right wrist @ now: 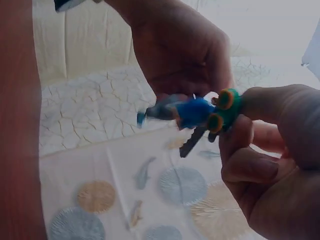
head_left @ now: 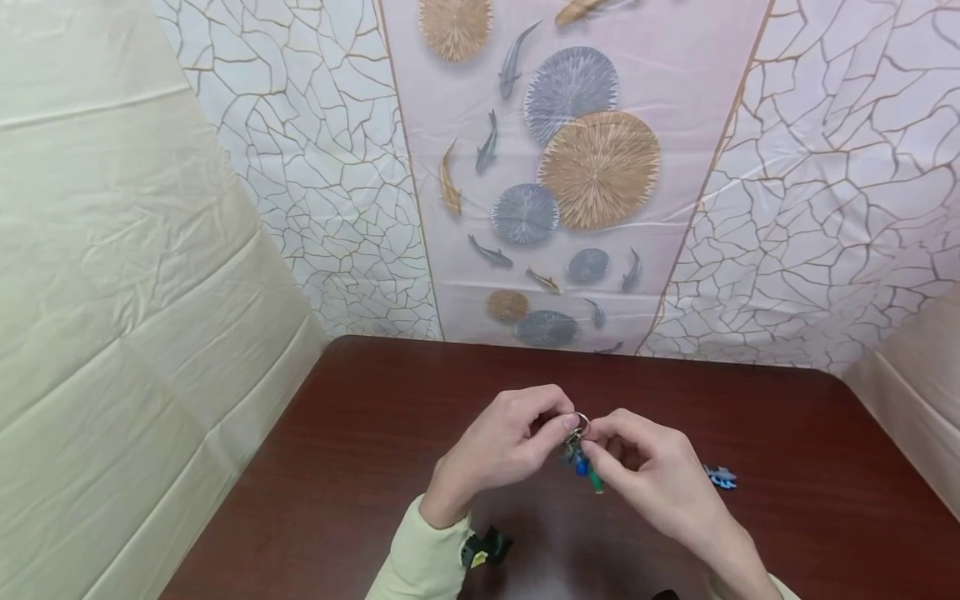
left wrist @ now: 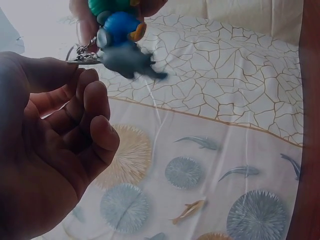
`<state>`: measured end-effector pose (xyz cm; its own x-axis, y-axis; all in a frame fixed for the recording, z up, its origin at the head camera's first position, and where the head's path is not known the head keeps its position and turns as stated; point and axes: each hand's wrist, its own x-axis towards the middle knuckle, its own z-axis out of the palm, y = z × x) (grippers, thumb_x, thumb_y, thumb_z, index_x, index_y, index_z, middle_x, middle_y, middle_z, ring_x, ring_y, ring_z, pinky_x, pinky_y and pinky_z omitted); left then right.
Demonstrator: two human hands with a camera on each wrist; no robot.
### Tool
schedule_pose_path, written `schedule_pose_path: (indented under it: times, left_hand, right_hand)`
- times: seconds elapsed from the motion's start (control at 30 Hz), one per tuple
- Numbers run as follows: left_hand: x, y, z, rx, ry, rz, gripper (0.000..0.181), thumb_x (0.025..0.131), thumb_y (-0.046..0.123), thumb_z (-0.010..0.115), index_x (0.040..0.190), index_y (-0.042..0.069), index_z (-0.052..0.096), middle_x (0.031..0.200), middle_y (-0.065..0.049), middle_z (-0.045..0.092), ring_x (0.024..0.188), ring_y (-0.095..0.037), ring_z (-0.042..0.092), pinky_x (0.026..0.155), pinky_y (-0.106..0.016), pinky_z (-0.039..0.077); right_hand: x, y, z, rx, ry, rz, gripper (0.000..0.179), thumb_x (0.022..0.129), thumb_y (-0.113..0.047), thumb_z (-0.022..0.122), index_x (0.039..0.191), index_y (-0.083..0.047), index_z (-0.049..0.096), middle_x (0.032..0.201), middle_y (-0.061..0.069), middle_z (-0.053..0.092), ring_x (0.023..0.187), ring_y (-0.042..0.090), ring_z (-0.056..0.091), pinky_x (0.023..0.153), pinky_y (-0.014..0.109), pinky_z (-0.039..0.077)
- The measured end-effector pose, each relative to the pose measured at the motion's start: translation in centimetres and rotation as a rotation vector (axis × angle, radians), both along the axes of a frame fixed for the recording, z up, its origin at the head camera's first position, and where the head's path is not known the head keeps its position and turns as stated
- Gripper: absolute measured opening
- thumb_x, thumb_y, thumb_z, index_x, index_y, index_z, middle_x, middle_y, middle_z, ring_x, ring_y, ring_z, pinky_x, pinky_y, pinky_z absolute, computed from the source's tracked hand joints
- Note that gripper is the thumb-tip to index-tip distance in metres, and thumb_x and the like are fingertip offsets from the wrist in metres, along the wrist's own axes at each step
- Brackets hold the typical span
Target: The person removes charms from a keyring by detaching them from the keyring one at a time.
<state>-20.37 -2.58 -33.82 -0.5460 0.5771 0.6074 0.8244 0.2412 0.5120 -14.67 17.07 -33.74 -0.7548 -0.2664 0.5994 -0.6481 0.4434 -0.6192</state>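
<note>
My left hand (head_left: 506, 437) pinches a metal key ring (head_left: 584, 421) between thumb and forefinger, above the table. From the ring hang small figure charms: a green one (head_left: 596, 481), a blue one (head_left: 581, 467) and a grey one (left wrist: 127, 60), which is blurred. A dark notched piece (right wrist: 192, 142), like a key, dangles among them in the right wrist view. Thumb and forefinger of my right hand (head_left: 663, 471) pinch at the ring's right side, by the green charm. Exactly which part sits between those right fingertips is hidden.
On the dark red-brown table (head_left: 360, 417), a small light-blue and grey object (head_left: 722, 477) lies just beyond my right hand. A black strap-like item (head_left: 487, 547) shows by the left sleeve. Patterned cloth (head_left: 337, 167) hangs behind the table.
</note>
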Motion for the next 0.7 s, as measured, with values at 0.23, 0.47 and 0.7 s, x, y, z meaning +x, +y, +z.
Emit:
schedule_pose_path:
  times: [0.23,0.47,0.7]
  left_hand:
    - [-0.04,0.11,-0.04,-0.028,-0.006,-0.011,0.011,0.099,0.02,0.054,0.091,0.018,0.062,0.071,0.01,0.055,0.061,0.004,0.044,0.056,-0.009,0.039]
    - [-0.12,0.17,-0.16,-0.089,-0.088,-0.048,0.011,0.099,0.02,0.055,0.092,0.018,0.062,0.072,0.009,0.057,0.063,0.003,0.047,0.058,-0.011,0.042]
    - [0.13,0.85,-0.27,-0.072,-0.11,-0.079,0.009,0.098,0.017,0.055,0.093,0.018,0.063,0.075,0.009,0.06,0.065,0.004,0.05,0.061,-0.011,0.045]
  right_hand:
    - [0.23,0.43,0.44,0.126,0.144,-0.03,0.033,0.078,0.003,0.074,0.085,-0.026,0.061,0.072,-0.021,0.052,0.057,-0.007,0.047,0.053,0.009,0.039]
    - [0.33,0.88,0.62,0.165,0.16,-0.059,0.037,0.077,0.004,0.071,0.085,-0.029,0.057,0.076,-0.023,0.049,0.06,-0.007,0.044,0.055,0.008,0.037]
    - [0.28,1.0,0.63,0.087,0.157,0.028,0.033,0.079,0.006,0.07,0.086,-0.024,0.06,0.076,-0.018,0.053,0.061,-0.005,0.047,0.053,0.009,0.038]
